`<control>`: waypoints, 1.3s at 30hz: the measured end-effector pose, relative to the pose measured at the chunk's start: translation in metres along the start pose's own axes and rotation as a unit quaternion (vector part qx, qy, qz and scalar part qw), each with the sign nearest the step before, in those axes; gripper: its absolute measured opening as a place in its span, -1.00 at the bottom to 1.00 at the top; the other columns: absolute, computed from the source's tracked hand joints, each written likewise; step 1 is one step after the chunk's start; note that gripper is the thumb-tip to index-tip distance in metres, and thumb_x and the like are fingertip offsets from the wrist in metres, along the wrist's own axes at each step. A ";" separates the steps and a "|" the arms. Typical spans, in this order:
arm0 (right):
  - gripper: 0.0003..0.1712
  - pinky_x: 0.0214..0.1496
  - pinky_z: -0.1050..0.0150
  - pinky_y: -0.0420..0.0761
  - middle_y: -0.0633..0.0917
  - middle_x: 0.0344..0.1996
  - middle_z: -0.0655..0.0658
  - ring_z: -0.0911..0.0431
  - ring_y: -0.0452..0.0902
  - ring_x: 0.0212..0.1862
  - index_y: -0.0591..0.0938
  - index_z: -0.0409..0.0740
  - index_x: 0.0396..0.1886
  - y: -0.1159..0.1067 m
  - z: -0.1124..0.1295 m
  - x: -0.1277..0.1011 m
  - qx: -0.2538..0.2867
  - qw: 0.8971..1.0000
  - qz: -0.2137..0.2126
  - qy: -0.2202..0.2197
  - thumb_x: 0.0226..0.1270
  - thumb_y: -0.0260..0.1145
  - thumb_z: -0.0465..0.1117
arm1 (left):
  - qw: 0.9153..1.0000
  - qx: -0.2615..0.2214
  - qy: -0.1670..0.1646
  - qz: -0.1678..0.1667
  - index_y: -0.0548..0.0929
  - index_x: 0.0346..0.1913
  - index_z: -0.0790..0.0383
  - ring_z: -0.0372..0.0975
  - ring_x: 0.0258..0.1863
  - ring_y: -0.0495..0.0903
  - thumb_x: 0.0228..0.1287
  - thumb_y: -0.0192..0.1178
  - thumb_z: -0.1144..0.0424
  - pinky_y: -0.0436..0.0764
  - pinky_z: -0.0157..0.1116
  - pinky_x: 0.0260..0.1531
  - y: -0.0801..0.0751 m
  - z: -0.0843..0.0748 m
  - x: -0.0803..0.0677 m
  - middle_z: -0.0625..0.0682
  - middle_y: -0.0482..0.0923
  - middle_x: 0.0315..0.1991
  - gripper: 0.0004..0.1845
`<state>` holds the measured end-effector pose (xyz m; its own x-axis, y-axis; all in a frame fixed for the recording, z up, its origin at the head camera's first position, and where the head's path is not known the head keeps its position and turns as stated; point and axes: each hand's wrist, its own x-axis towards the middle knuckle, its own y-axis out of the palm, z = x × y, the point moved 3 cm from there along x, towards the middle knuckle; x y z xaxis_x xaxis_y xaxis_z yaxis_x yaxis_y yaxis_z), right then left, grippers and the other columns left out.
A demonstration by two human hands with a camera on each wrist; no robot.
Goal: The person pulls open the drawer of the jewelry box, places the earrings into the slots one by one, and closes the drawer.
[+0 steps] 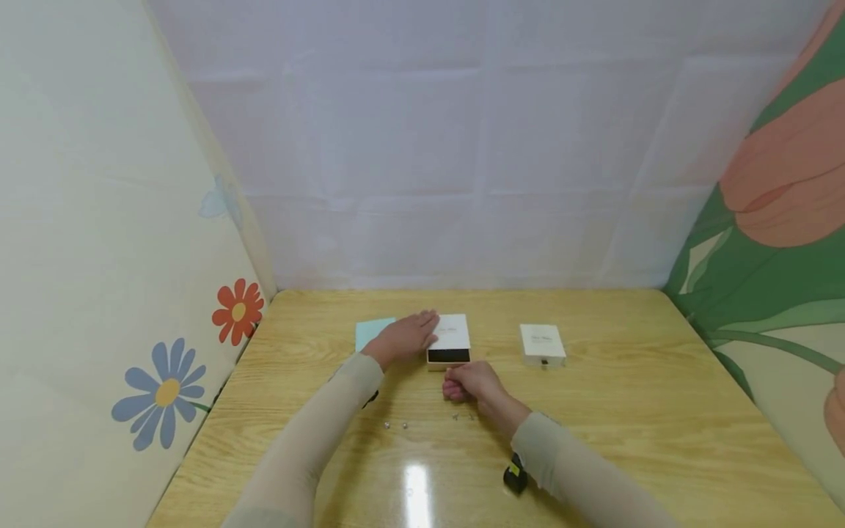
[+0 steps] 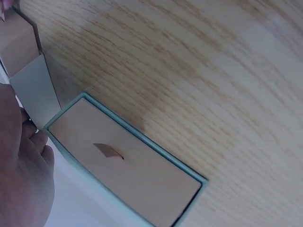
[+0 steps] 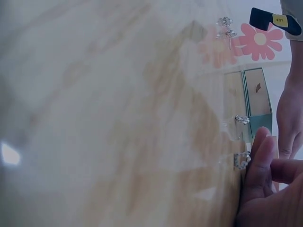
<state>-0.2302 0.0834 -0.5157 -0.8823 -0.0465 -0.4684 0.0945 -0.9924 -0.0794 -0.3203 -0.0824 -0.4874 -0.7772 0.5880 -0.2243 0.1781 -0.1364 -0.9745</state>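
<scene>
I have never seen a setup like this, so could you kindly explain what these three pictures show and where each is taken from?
No machine here: a person works with two bare hands. The wide picture comes from a head camera; the other two from cameras on each wrist. On the wooden table the left hand rests flat on a white box that is slid partly open. The right hand, fingers curled, sits just before it; whether it holds anything is unclear. Nearby lie a teal box, a second white box and small shiny earrings.
</scene>
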 end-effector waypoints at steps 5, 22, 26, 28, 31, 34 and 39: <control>-0.81 -0.41 0.32 0.76 0.78 -0.47 -0.20 0.15 0.72 -0.51 0.70 -0.43 -0.11 0.001 -0.001 -0.002 0.002 1.000 0.003 -0.003 0.42 0.25 -0.38 | 1.000 -0.001 0.000 0.001 -0.07 0.64 0.20 -0.14 0.63 -0.13 0.70 -0.37 -0.04 -0.06 -0.23 0.60 -0.002 -0.001 -0.003 0.06 -0.15 0.65 -0.35; -0.82 -0.38 0.30 0.77 0.78 -0.45 -0.21 0.13 0.73 -0.49 0.70 -0.41 -0.14 0.000 0.001 -0.008 -0.004 1.000 0.004 0.010 0.42 0.26 -0.36 | 1.000 -0.002 0.000 -0.013 -0.07 0.64 0.18 -0.16 0.63 -0.12 0.70 -0.39 -0.06 -0.04 -0.23 0.60 -0.003 -0.001 -0.004 0.04 -0.14 0.66 -0.35; -0.82 -0.39 0.30 0.77 0.78 -0.46 -0.22 0.13 0.73 -0.49 0.70 -0.43 -0.14 0.000 0.000 -0.009 -0.004 1.000 0.008 0.008 0.42 0.26 -0.37 | 1.000 -0.007 0.002 -0.013 -0.05 0.64 0.20 -0.15 0.63 -0.11 0.70 -0.38 -0.05 -0.03 -0.22 0.60 -0.004 -0.002 -0.003 0.05 -0.13 0.65 -0.36; -0.82 -0.39 0.30 0.77 0.78 -0.45 -0.22 0.14 0.73 -0.50 0.70 -0.42 -0.14 -0.001 -0.001 -0.010 -0.007 1.000 0.008 0.009 0.42 0.26 -0.37 | 1.000 -0.006 0.002 -0.011 -0.06 0.64 0.20 -0.14 0.63 -0.10 0.70 -0.38 -0.05 -0.02 -0.22 0.60 -0.004 -0.002 -0.003 0.05 -0.13 0.65 -0.36; -0.83 -0.38 0.31 0.77 0.78 -0.45 -0.20 0.14 0.73 -0.50 0.70 -0.40 -0.15 -0.001 -0.002 -0.011 -0.010 1.000 0.007 0.013 0.42 0.26 -0.36 | 1.000 -0.005 0.001 -0.013 -0.04 0.64 0.20 -0.14 0.62 -0.09 0.70 -0.37 -0.05 0.00 -0.21 0.59 -0.004 -0.003 -0.004 0.05 -0.11 0.65 -0.36; -0.83 -0.37 0.31 0.77 0.78 -0.45 -0.20 0.15 0.73 -0.49 0.70 -0.40 -0.14 0.000 -0.002 -0.012 -0.010 1.000 0.010 0.013 0.42 0.27 -0.35 | 1.000 -0.002 -0.001 -0.015 -0.03 0.64 0.20 -0.14 0.62 -0.08 0.70 -0.37 -0.04 0.00 -0.21 0.59 -0.004 -0.003 -0.005 0.05 -0.10 0.65 -0.36; -0.82 -0.36 0.31 0.77 0.78 -0.44 -0.21 0.14 0.74 -0.48 0.70 -0.39 -0.14 -0.001 -0.003 -0.013 -0.011 1.000 0.011 0.018 0.42 0.27 -0.34 | 1.000 -0.004 0.000 -0.014 -0.03 0.63 0.22 -0.12 0.62 -0.07 0.70 -0.36 -0.03 0.01 -0.19 0.59 -0.005 -0.005 -0.006 0.07 -0.10 0.65 -0.36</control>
<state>-0.2180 0.0855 -0.5122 -0.8630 -0.0644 -0.5012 0.1246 -0.9883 -0.0876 -0.3136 -0.0815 -0.4812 -0.7821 0.5915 -0.1960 0.1602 -0.1131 -0.9806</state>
